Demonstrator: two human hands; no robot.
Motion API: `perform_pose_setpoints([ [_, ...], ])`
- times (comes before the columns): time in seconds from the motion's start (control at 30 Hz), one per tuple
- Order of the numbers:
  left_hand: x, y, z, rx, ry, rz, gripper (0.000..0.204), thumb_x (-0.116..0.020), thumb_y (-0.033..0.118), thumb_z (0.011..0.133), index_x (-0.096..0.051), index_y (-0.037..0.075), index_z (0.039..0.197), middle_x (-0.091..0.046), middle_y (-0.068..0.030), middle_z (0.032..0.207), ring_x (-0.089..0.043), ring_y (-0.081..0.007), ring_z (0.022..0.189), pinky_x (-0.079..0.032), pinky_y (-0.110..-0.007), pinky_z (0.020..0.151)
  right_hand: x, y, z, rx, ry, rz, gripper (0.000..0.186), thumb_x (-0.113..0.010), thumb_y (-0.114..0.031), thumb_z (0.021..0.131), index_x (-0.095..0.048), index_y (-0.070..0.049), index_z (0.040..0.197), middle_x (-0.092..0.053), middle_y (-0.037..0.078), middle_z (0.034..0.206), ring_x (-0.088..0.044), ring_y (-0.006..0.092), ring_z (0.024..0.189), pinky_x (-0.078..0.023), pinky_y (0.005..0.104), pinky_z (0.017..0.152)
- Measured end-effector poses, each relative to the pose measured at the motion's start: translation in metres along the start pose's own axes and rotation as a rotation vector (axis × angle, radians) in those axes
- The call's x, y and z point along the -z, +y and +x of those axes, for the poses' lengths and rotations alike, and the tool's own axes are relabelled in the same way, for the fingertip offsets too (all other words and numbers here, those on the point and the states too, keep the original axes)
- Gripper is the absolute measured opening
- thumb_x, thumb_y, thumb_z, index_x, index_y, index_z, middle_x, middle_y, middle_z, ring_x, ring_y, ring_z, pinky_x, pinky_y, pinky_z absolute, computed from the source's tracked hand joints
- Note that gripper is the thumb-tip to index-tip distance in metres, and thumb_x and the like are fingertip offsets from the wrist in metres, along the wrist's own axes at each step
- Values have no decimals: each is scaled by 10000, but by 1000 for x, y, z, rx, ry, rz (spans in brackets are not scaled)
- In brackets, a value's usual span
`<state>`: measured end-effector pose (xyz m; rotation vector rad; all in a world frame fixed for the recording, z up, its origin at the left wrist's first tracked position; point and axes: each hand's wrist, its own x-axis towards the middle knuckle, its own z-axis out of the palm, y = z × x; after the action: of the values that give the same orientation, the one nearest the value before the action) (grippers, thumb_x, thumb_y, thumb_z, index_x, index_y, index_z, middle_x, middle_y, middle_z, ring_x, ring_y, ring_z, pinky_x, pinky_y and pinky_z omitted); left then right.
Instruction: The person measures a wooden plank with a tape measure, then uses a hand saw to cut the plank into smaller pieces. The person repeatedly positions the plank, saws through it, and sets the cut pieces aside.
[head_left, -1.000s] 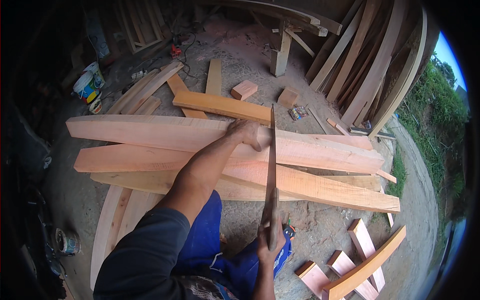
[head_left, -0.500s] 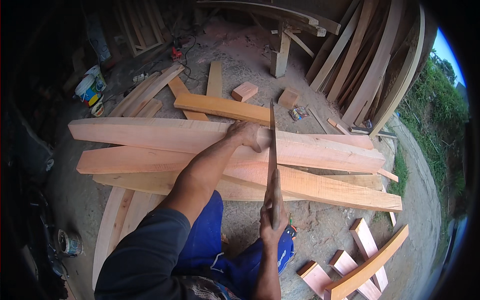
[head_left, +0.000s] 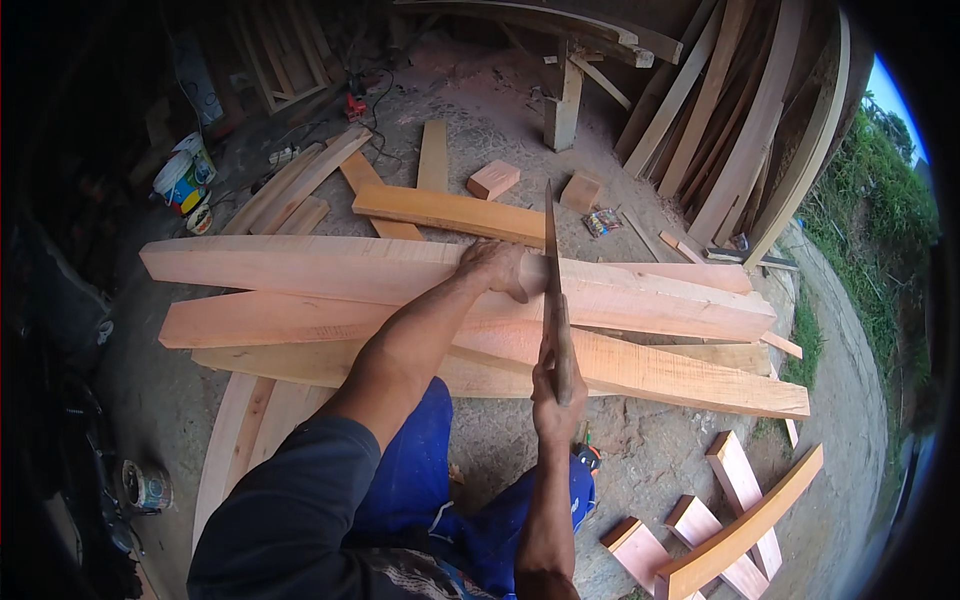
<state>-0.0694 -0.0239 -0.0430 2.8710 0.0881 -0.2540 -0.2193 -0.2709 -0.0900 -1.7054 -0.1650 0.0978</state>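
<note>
My right hand (head_left: 557,408) is closed round the wooden handle of a handsaw (head_left: 551,235). The blade points away from me and crosses the upper pinkish wooden beam (head_left: 350,268) near its middle. Just left of the blade, my left hand (head_left: 492,268) grips that same beam from above, fingers over its far edge. What looks like a pale piece, at the thumb beside the blade, is too unclear to name. Under and nearer than this beam lie another pinkish beam (head_left: 270,322) and a yellowish plank (head_left: 280,362), crossing at slight angles.
Beyond the beams lie an orange board (head_left: 450,214), wood blocks (head_left: 493,180) and a small colourful packet (head_left: 602,222). Long boards (head_left: 760,130) lean at the far right. Short offcuts (head_left: 640,550) and a curved orange piece (head_left: 745,525) lie at near right. Buckets (head_left: 180,180) stand left.
My right hand and the saw have moved away from me along the stroke, the handle now closer to the upper beam. My left hand keeps its place on the beam.
</note>
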Motion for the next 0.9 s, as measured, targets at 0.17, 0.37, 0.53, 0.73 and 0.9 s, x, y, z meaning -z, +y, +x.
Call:
perform_pose_setpoints([
  [0.17, 1, -10, 18, 12, -49, -52, 1033, -979, 480, 590, -583, -25, 1399, -655, -213, 1441, -615, -358, 1357, -472, -472, 1141, 50, 19, -230, 88, 124, -190, 551, -664, -97, 962, -585, 63, 1483, -753, 194, 1290, -739, 226, 1136, -562, 353, 999],
  [0.37, -8, 20, -26, 9, 160, 100, 923, -975, 486, 622, -605, 40, 1341, -668, -152, 1378, -574, -312, 1386, -402, -455, 1181, -14, 9, 6, 108, 155, 42, 585, -648, -11, 903, -609, -22, 1487, -694, 132, 923, -615, 153, 791, -546, 335, 755],
  [0.53, 6, 6, -5, 8, 1, -4, 940, -981, 466, 609, -636, 4, 1352, -674, -190, 1421, -599, -332, 1380, -460, -446, 1153, 0, 6, 0, 32, 31, -13, 581, -707, -37, 924, -592, 2, 1492, -747, 147, 1054, -667, 182, 882, -561, 350, 831],
  [0.73, -2, -3, 11, -20, 29, -14, 1052, -984, 480, 596, -572, -10, 1431, -661, -202, 1428, -593, -354, 1381, -455, -474, 1159, 50, 21, -222, 88, 72, -183, 611, -639, -56, 924, -550, 83, 1512, -741, 211, 1345, -742, 233, 1181, -559, 344, 1015],
  [0.9, -11, 17, -21, -2, 125, 102, 1060, -981, 496, 607, -547, -2, 1436, -638, -179, 1441, -564, -338, 1405, -439, -498, 1156, -10, -7, 5, 92, 146, 46, 525, -662, 8, 908, -635, -3, 1432, -753, 139, 1044, -666, 157, 910, -554, 325, 841],
])
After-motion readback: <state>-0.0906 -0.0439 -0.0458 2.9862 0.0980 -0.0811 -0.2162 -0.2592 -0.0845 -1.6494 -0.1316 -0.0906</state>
